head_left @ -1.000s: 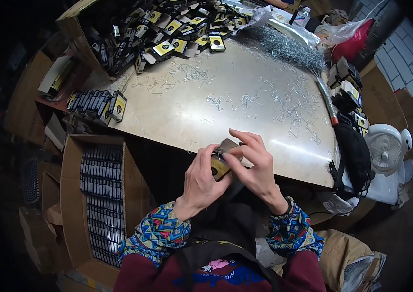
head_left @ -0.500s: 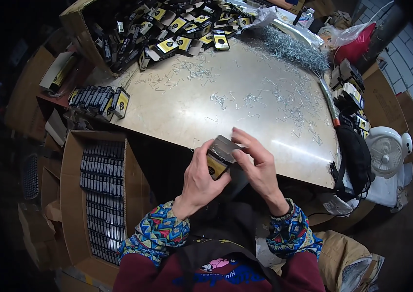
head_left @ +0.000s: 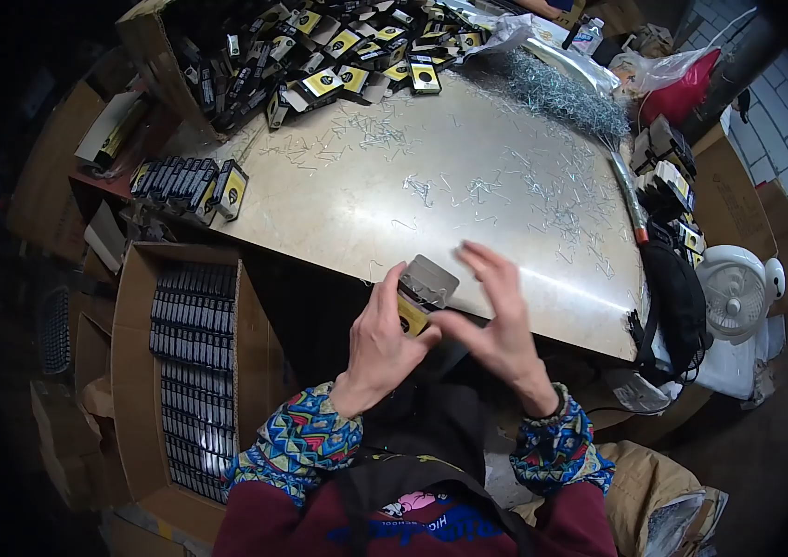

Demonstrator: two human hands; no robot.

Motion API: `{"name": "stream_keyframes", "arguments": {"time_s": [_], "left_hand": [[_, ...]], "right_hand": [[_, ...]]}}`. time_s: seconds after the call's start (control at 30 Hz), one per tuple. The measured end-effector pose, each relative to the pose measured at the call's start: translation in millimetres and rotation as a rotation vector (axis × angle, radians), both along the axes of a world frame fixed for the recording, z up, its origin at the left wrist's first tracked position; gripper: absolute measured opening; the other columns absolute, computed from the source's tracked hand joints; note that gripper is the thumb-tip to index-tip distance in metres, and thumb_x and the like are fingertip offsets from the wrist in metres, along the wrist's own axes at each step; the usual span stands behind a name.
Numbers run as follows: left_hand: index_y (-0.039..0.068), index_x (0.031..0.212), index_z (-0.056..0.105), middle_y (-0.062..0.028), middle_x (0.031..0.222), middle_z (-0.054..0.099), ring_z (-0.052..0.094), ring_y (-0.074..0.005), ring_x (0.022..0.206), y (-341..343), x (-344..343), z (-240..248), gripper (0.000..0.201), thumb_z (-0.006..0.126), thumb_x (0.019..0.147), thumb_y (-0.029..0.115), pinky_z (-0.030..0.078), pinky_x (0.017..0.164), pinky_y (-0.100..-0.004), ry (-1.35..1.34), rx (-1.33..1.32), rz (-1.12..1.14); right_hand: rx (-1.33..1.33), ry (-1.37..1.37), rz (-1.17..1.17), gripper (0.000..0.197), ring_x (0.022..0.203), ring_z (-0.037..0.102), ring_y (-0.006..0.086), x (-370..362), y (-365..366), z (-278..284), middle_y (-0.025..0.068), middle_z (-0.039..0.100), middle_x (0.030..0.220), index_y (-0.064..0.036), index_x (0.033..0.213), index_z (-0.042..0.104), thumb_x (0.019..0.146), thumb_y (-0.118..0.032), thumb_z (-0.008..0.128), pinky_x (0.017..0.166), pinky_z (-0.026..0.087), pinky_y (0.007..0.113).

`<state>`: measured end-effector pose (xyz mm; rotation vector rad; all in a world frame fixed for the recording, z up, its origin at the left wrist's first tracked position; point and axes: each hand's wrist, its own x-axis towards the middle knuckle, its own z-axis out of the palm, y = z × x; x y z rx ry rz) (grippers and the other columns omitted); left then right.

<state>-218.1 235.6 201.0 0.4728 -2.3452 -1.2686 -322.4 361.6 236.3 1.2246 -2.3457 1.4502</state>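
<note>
small yellow-and-black box (head_left: 420,295) with grey flap up, pinched in left hand (head_left: 383,342) grip at frame centre, right hand (head_left: 498,325) fingers spread just beside it, over tabletop (head_left: 468,186) edge

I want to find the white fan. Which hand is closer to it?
The right hand. The white fan sits past the table's right edge, on that hand's side. The left hand is farther away, holding a small black and yellow box.

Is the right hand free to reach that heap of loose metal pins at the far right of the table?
Probably yes: the right hand is open and holds nothing, and bare tabletop lies between it and the pin heap, though it is a long stretch.
</note>
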Motion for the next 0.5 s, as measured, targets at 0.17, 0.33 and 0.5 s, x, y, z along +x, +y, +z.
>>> {"name": "stream_keyframes", "arguments": {"time_s": [0.17,0.33,0.5], "left_hand": [[-0.001,0.137,0.036,-0.0222,0.113,0.057,0.062,-0.0398,0.098,2,3,-2,0.081,0.079,0.071,0.014,0.053,0.078,-0.0425,0.092,-0.200,-0.003],[0.000,0.139,0.035,-0.0218,0.110,0.058,0.063,-0.0403,0.096,-1,2,-8,0.083,0.078,0.070,0.010,0.053,0.077,-0.0422,0.139,-0.207,0.025],[0.000,0.140,0.035,-0.0207,0.111,0.060,0.064,-0.0387,0.093,6,1,-11,0.081,0.078,0.073,0.011,0.054,0.075,-0.0410,0.259,-0.260,-0.070]], "right_hand": [[-0.066,0.034,-0.123,0.039,0.110,0.061,0.0291,9,-8,-26,0.0187,0.056,0.131,-0.0008,0.119,0.061,0.081,-0.001,0.071,0.089,0.051,0.034],[0.055,0.103,-0.010,0.024,0.108,0.062,0.0283,20,3,-26,0.0205,0.056,0.131,-0.0023,0.102,0.072,0.078,-0.003,0.074,0.083,0.053,0.033],[-0.040,-0.040,-0.070,0.024,0.108,0.059,0.0327,30,-1,-37,0.0205,0.056,0.131,-0.0039,0.098,0.072,0.075,-0.008,0.077,0.080,0.053,0.037]]}}
